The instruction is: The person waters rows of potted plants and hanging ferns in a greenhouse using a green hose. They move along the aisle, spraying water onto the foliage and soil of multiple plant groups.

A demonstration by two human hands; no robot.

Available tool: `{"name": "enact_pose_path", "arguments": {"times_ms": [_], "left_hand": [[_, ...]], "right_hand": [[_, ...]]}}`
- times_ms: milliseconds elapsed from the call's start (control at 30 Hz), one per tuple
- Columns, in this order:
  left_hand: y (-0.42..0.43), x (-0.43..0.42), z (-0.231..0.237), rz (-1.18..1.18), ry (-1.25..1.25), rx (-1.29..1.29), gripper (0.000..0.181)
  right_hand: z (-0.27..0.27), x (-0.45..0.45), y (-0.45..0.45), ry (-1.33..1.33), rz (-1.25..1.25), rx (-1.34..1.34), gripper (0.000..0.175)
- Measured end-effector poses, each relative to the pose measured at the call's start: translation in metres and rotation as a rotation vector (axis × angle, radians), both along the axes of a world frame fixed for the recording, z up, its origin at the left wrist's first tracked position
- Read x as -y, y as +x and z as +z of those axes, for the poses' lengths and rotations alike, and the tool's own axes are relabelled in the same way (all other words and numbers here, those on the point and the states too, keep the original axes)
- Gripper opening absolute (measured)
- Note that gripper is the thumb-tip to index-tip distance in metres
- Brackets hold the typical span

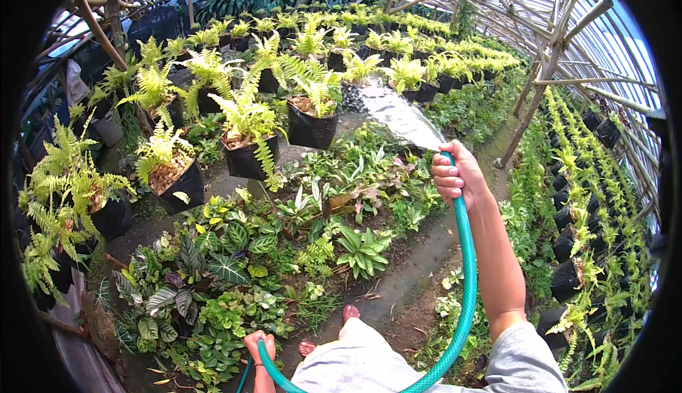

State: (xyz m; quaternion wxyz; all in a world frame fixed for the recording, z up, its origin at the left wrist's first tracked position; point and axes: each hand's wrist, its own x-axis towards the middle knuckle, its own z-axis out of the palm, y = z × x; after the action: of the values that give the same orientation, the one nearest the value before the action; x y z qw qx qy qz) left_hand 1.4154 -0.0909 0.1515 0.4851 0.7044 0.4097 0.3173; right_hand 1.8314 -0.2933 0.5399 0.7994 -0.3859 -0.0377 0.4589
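My right hand (457, 174) is raised at centre right, closed around a green garden hose (467, 265) near its open end, with the thumb at the mouth. A fan of water (397, 113) sprays from it up and left onto hanging ferns in black plastic bags. Low at the bottom, my left hand (261, 344) grips another part of the same hose, which loops across my body. The nearest bagged ferns, such as the one in a black grow bag (311, 127), hang left of the spray above leafy ground plants.
A wet dirt path (405, 281) runs from my feet towards the upper right. Leafy plants (213, 286) cover the ground at left. A wooden post (525, 111) stands beside the path. Rows of bagged ferns (567, 244) hang at right, beneath a pole-framed roof.
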Motion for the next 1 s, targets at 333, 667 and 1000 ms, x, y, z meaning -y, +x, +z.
{"name": "enact_pose_path", "arguments": {"times_ms": [333, 667, 1000], "left_hand": [[0.008, -0.001, 0.005, -0.033, -0.019, 0.010, 0.031], [0.028, -0.001, -0.010, 0.016, -0.032, 0.007, 0.029], [0.088, 0.042, 0.007, 0.062, 0.080, -0.160, 0.027]], "right_hand": [[0.005, 0.005, 0.006, -0.050, -0.051, 0.054, 0.034], [-0.002, 0.019, 0.043, -0.070, -0.066, 0.139, 0.036], [-0.017, 0.053, 0.141, -0.025, -0.062, 0.099, 0.035]]}}
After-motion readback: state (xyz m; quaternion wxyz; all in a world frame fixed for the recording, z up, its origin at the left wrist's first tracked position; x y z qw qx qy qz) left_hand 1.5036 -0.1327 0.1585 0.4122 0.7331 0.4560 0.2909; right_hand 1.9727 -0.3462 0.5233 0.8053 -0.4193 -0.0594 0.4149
